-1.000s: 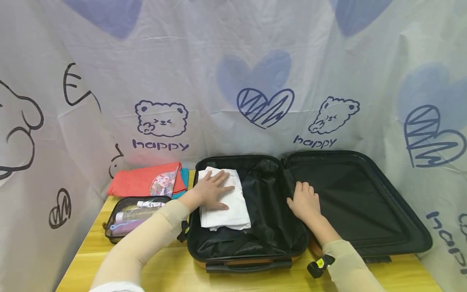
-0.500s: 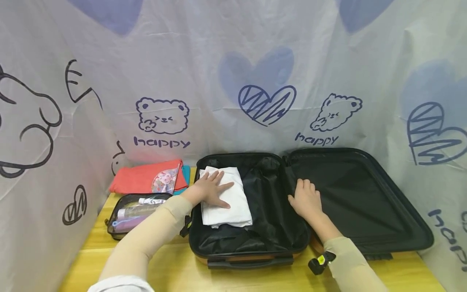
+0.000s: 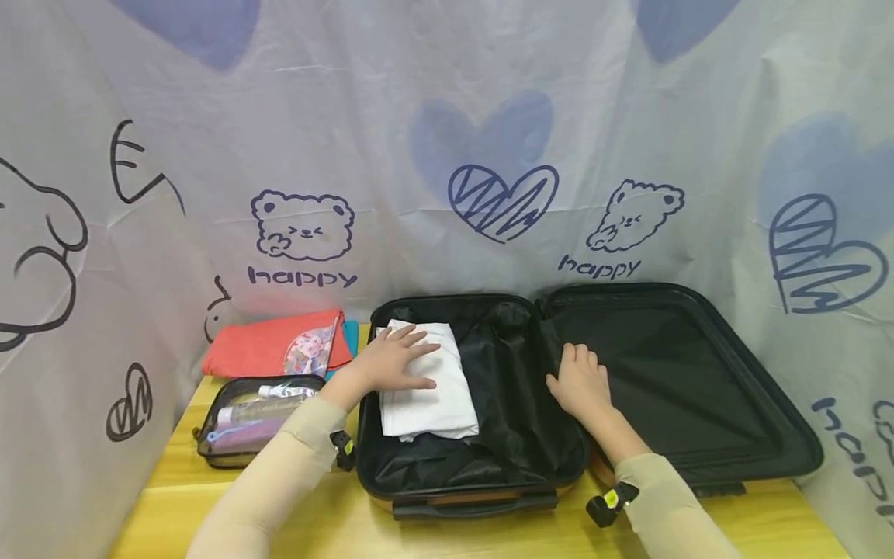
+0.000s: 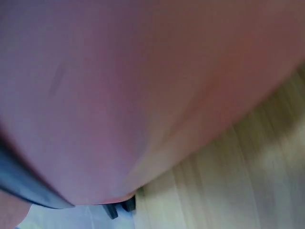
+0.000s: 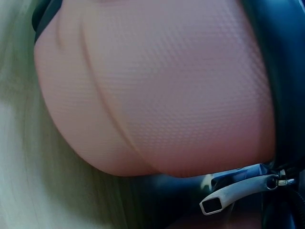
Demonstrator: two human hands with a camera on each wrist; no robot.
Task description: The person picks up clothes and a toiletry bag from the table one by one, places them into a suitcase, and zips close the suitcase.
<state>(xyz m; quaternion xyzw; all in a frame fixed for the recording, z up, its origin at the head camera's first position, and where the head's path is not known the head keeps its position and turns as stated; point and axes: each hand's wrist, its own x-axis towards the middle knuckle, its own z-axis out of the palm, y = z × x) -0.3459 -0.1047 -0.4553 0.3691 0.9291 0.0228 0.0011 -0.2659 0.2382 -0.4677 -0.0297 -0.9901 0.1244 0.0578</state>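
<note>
An open suitcase (image 3: 513,373) with black lining lies on the table in the head view. Folded white cloth (image 3: 433,407) lies in the left part of its nearer compartment. Over the cloth's upper left is my left hand (image 3: 391,363), its fingers spread; whether it still touches the cloth I cannot tell. My right hand (image 3: 583,386) rests on the rim between the two halves of the suitcase, thumb to the left. The left wrist view is mostly blurred skin and sleeve. A metal zip pull (image 5: 238,193) shows below the right wrist.
A clear-topped pouch (image 3: 240,388) with a tube and bottle-like items sits left of the suitcase. Behind it are folded coral cloth (image 3: 258,345) and a teal piece (image 3: 351,334). The lid half (image 3: 670,380) lies flat on the right. A printed curtain (image 3: 419,248) hangs behind.
My left hand has shifted a little left and seems to have risen from the white cloth. My right hand stays on the rim. The cloth has not visibly moved.
</note>
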